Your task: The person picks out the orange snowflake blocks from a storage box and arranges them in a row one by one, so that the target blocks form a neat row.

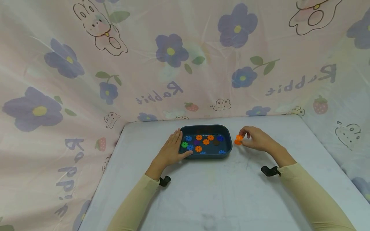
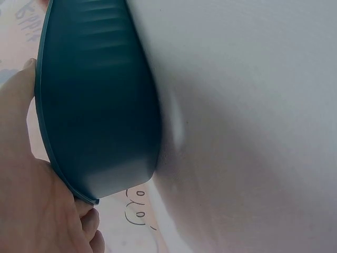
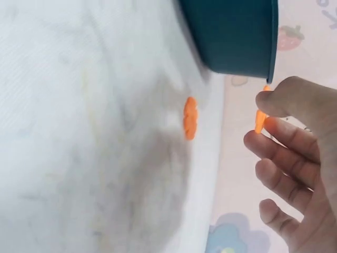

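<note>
A dark teal tray (image 1: 206, 156) stands on the table with several orange, blue, green and purple notched flower-shaped discs in it. My left hand (image 1: 170, 150) holds the tray's left end, its fingers along the side rim and its thumb over the front rim. Right of the tray, my right hand (image 1: 257, 138) pinches an orange flower-shaped disc (image 3: 260, 120) between thumb and fingertips, above the tabletop. Another orange flower-shaped disc (image 3: 190, 118) lies on the table below that hand.
A white cloth covers the table (image 1: 208, 192). A hanging curtain (image 1: 196, 73) printed with flowers and rabbits rises behind the table and along its sides. Black wrist mounts (image 1: 270, 171) sit on both forearms.
</note>
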### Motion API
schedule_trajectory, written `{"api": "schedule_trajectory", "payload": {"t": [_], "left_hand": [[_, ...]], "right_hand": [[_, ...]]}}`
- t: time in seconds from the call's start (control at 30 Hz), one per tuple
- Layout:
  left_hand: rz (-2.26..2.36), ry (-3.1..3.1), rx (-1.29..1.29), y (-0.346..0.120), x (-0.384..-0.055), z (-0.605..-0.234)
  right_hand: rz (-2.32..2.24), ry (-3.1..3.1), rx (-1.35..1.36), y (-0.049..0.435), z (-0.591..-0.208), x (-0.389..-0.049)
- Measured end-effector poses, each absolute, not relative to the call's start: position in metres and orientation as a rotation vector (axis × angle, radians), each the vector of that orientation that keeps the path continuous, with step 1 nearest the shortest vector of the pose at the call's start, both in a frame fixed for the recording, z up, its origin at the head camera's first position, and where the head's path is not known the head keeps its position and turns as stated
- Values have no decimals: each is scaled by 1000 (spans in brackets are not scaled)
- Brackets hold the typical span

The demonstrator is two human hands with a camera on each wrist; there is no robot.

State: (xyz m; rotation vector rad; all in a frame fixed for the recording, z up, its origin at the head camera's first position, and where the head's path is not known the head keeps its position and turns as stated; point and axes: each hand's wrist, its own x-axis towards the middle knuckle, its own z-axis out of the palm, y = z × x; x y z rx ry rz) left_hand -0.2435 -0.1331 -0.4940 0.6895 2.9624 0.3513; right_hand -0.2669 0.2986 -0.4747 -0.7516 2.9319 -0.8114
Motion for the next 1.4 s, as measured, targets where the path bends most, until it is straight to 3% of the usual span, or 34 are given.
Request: {"api": "schedule_trajectory", "payload": {"t": [1.4], "left_hand": [[329, 2975, 687, -132, -241, -493]], "right_hand": [[-714, 2889, -483, 316, -503, -277]]}}
